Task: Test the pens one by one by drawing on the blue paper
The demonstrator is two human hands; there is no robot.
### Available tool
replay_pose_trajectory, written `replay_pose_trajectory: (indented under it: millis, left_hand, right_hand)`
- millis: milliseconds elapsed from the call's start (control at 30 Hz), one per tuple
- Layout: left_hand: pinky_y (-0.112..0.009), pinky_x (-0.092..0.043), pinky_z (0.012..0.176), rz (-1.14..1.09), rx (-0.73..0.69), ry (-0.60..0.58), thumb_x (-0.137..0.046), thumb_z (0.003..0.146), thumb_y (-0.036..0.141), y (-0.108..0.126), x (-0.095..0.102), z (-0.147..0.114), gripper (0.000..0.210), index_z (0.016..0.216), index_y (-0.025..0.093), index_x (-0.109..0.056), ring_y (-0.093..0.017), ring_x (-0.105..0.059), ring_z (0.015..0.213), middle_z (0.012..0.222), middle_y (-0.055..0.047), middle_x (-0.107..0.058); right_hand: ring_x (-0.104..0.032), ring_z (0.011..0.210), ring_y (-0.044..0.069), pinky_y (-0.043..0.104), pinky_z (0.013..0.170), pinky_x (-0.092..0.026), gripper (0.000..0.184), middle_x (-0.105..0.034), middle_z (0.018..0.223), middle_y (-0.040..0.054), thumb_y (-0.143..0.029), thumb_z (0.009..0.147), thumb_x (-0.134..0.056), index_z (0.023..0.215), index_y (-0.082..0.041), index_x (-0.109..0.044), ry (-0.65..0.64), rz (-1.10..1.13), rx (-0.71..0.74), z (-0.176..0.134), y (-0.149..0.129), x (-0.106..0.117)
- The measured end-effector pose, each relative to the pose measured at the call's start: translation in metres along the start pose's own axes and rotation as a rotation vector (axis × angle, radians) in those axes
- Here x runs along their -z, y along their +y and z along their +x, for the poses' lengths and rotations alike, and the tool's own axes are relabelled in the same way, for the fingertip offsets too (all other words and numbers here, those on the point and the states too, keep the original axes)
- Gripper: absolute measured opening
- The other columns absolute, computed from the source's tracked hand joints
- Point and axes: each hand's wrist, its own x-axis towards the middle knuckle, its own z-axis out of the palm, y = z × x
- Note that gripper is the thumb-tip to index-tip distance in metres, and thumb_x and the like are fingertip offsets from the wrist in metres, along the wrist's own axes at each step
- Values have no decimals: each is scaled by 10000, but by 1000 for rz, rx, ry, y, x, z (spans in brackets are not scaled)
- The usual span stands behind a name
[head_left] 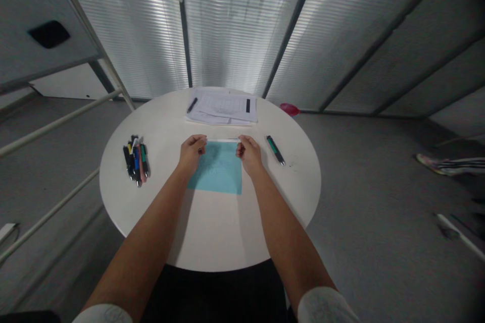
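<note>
A light blue sheet of paper [217, 169] is in front of me on the round white table [212, 232], with a thin white strip showing along its far edge. My left hand [193, 154] is closed at the sheet's far left corner, thumb and fingers pinched together. At the far right corner, my right hand [249, 154] pinches the same sheet, fingers curled under. Faint marks or shadow show on the blue surface; I cannot tell which. To the right of my right hand lies a green and black pen [276, 150].
Several pens [136, 161] lie bunched at the table's left. A stack of printed papers [223, 107] with a dark pen [192, 105] on it sits at the far edge. Beyond the table are a red object [290, 109] on the floor and a metal frame [60, 111] at left.
</note>
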Motion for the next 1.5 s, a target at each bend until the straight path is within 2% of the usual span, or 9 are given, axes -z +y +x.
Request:
replay_pose_trajectory:
  millis: [533,767,1000,1167,1500]
  left_hand:
    - [-237,-366,517,-58,22,8,-780,641,319,1,1,2,229,701,163,-623,-79,-460,516,589,28,-507]
    - [-240,-373,526,-65,40,-2,-788,633,305,1,2,2,229,712,164,-626,-80,-460,524,596,28,-505]
    - [-233,-369,519,-71,49,-3,-786,629,293,1,1,2,221,721,160,-635,-82,-461,533,592,27,-498]
    - [-234,-373,519,-80,62,1,-786,616,293,2,0,2,225,721,158,-640,-82,-461,530,584,29,-489]
    - [-231,-372,511,-108,75,29,-785,582,283,3,-1,3,241,726,153,-641,-83,-463,530,581,24,-501]
  right_hand:
    - [-482,413,59,194,400,-355,288,-616,628,-59,-336,621,-732,832,-201,-589,-31,48,-23,1,0,0]
    - [-485,429,57,194,410,-370,313,-615,651,-59,-384,657,-734,872,-206,-593,-2,19,-18,1,2,0]
    - [-428,405,59,184,388,-321,285,-506,494,-80,-454,719,-692,806,-198,-600,-13,-21,1,2,3,0]
    - [-433,407,60,182,393,-325,308,-522,506,-88,-436,688,-726,846,-216,-581,21,-39,-2,2,3,0]
    - [-454,421,63,192,396,-340,270,-558,547,-70,-373,645,-725,797,-202,-581,-21,-2,-21,0,0,-1]
